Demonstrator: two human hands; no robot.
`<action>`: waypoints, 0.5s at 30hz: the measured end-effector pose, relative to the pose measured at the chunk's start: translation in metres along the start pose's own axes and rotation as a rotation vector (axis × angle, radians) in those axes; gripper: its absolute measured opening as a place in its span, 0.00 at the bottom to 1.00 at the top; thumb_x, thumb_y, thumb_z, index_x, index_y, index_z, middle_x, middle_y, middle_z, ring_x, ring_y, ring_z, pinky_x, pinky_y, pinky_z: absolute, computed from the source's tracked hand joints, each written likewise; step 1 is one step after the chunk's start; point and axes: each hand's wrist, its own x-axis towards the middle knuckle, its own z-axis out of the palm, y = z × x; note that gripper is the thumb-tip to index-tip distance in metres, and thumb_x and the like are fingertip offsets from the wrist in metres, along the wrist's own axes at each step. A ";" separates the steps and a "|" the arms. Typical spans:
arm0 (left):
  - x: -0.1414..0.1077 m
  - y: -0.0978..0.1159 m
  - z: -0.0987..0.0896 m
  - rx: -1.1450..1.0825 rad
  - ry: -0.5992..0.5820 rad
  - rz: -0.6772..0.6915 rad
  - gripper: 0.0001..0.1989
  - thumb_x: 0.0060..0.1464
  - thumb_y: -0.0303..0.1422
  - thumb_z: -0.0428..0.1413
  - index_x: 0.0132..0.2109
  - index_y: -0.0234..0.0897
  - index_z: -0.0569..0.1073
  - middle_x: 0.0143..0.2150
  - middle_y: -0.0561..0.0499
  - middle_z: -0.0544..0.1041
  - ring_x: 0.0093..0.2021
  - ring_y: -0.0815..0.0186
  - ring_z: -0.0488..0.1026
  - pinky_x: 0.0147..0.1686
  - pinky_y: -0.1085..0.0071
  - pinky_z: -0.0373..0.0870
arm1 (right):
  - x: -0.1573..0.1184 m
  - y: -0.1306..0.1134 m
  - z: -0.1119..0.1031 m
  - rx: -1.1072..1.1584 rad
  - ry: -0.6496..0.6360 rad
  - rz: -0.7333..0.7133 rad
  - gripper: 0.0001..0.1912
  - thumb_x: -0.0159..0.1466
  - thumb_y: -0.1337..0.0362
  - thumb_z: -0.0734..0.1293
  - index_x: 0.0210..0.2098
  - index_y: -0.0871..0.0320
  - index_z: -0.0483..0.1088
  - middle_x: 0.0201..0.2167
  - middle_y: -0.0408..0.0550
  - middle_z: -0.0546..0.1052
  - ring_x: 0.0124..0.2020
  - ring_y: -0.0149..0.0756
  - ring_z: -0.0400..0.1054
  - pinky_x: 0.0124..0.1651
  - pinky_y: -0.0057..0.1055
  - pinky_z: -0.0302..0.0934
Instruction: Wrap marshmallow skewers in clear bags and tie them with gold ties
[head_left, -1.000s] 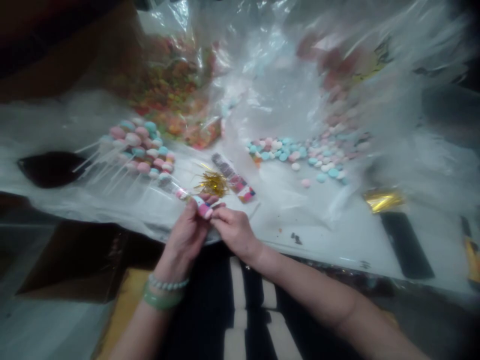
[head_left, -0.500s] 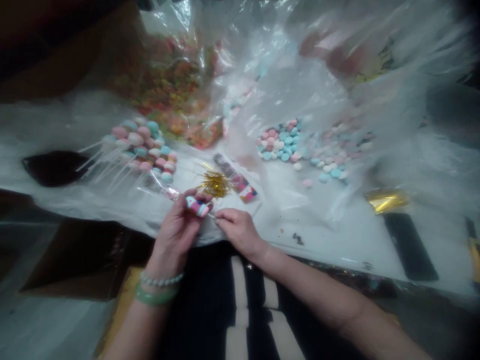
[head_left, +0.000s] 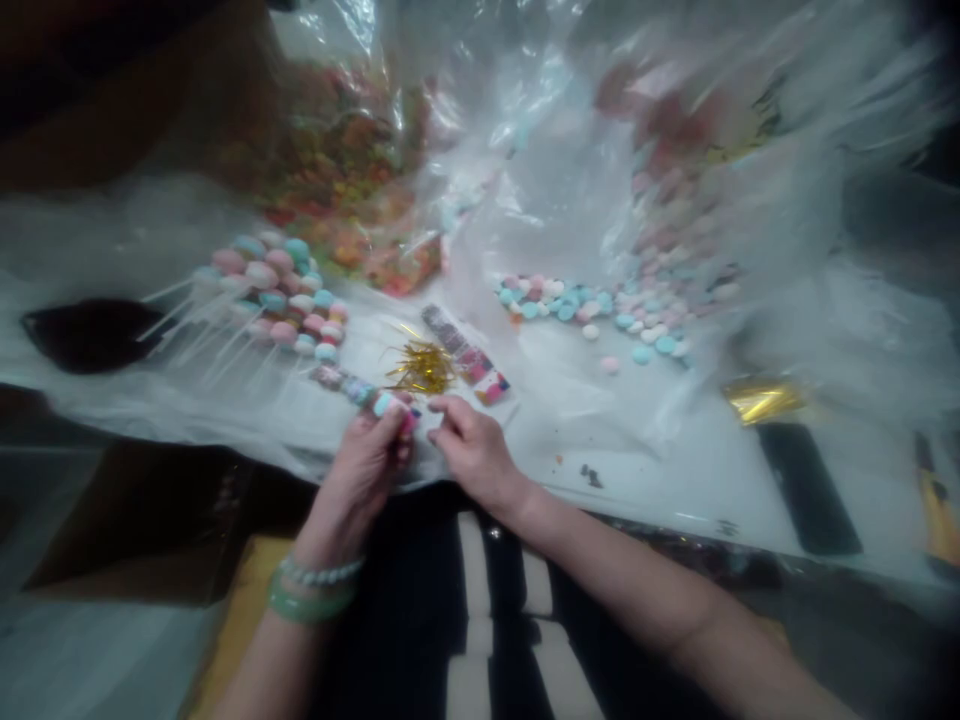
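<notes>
My left hand is closed around a candy skewer in a printed clear wrapper, with pink and blue pieces showing at the fingertips. The wrapper's far end points up and left; the fingers hide part of it. Just to the right is my right hand, its thumb and forefinger apart and nothing visible between them. Beyond both hands lies a loose bunch of gold twist ties. Flat printed wrappers rest beside the ties. At left is a pile of marshmallow skewers on white sticks.
Loose pastel candies spill from a clear plastic bag. Another bag holds orange and green gummies. At right, a black phone-like slab lies near a gold bundle. A dark object sits at far left.
My right fingers have come off the white stick and parted. My left hand has turned, with its thumb now on top of the wrapped skewer. The loose candies have spread out in their bag.
</notes>
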 end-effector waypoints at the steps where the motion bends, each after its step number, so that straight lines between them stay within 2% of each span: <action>1: -0.001 0.000 0.002 0.003 -0.018 -0.006 0.20 0.44 0.38 0.71 0.40 0.34 0.74 0.20 0.59 0.67 0.17 0.76 0.60 0.15 0.81 0.55 | 0.001 -0.002 0.001 0.003 0.007 -0.028 0.17 0.61 0.70 0.64 0.49 0.54 0.74 0.30 0.41 0.76 0.33 0.35 0.70 0.43 0.30 0.63; 2: -0.002 0.000 0.005 -0.012 -0.043 -0.015 0.19 0.43 0.37 0.72 0.37 0.35 0.72 0.18 0.60 0.65 0.16 0.77 0.58 0.15 0.82 0.53 | 0.002 -0.004 0.002 0.012 0.003 -0.064 0.20 0.61 0.71 0.63 0.51 0.52 0.74 0.32 0.41 0.78 0.35 0.35 0.71 0.44 0.30 0.63; 4: -0.005 -0.002 0.010 -0.057 -0.100 -0.063 0.19 0.43 0.36 0.71 0.32 0.37 0.69 0.15 0.62 0.60 0.14 0.78 0.54 0.14 0.82 0.51 | 0.004 -0.006 0.003 0.014 -0.008 -0.154 0.19 0.62 0.73 0.61 0.47 0.51 0.75 0.39 0.43 0.79 0.41 0.35 0.72 0.49 0.30 0.64; 6: -0.007 -0.003 0.012 -0.083 -0.135 -0.130 0.18 0.44 0.37 0.71 0.33 0.36 0.71 0.15 0.63 0.60 0.14 0.78 0.53 0.14 0.82 0.52 | 0.004 -0.003 0.003 -0.027 0.004 -0.238 0.14 0.63 0.73 0.61 0.39 0.53 0.77 0.40 0.45 0.80 0.44 0.36 0.72 0.50 0.30 0.63; 7: -0.007 -0.004 0.012 -0.095 -0.135 -0.152 0.18 0.44 0.38 0.71 0.37 0.36 0.73 0.17 0.61 0.63 0.15 0.77 0.57 0.15 0.81 0.56 | 0.003 -0.001 0.003 -0.063 0.014 -0.274 0.13 0.64 0.72 0.61 0.36 0.53 0.76 0.38 0.46 0.79 0.42 0.37 0.72 0.49 0.31 0.63; 9: -0.006 -0.006 0.010 -0.140 -0.095 -0.137 0.20 0.44 0.39 0.71 0.42 0.34 0.76 0.25 0.56 0.72 0.23 0.73 0.68 0.23 0.78 0.69 | 0.000 0.004 0.002 -0.151 0.017 -0.352 0.13 0.66 0.71 0.59 0.34 0.54 0.76 0.34 0.47 0.78 0.39 0.36 0.71 0.46 0.30 0.64; 11: -0.003 -0.008 0.006 -0.198 -0.011 -0.082 0.16 0.47 0.38 0.69 0.38 0.32 0.77 0.33 0.51 0.77 0.31 0.70 0.74 0.34 0.75 0.74 | -0.004 0.006 0.004 -0.249 -0.004 -0.449 0.15 0.68 0.71 0.57 0.36 0.56 0.75 0.34 0.48 0.77 0.38 0.36 0.71 0.45 0.29 0.64; 13: 0.002 -0.009 0.004 -0.228 0.076 -0.092 0.11 0.50 0.36 0.67 0.33 0.31 0.77 0.31 0.50 0.77 0.30 0.70 0.73 0.34 0.75 0.74 | -0.008 0.004 0.008 -0.379 -0.008 -0.534 0.14 0.69 0.71 0.57 0.39 0.57 0.74 0.36 0.50 0.77 0.39 0.37 0.70 0.46 0.31 0.64; 15: 0.005 -0.009 0.005 -0.245 0.140 -0.118 0.09 0.52 0.35 0.64 0.33 0.31 0.78 0.29 0.50 0.76 0.29 0.69 0.73 0.31 0.74 0.74 | -0.011 -0.003 0.014 -0.528 0.026 -0.582 0.13 0.71 0.69 0.57 0.44 0.59 0.74 0.40 0.55 0.77 0.42 0.40 0.69 0.46 0.35 0.63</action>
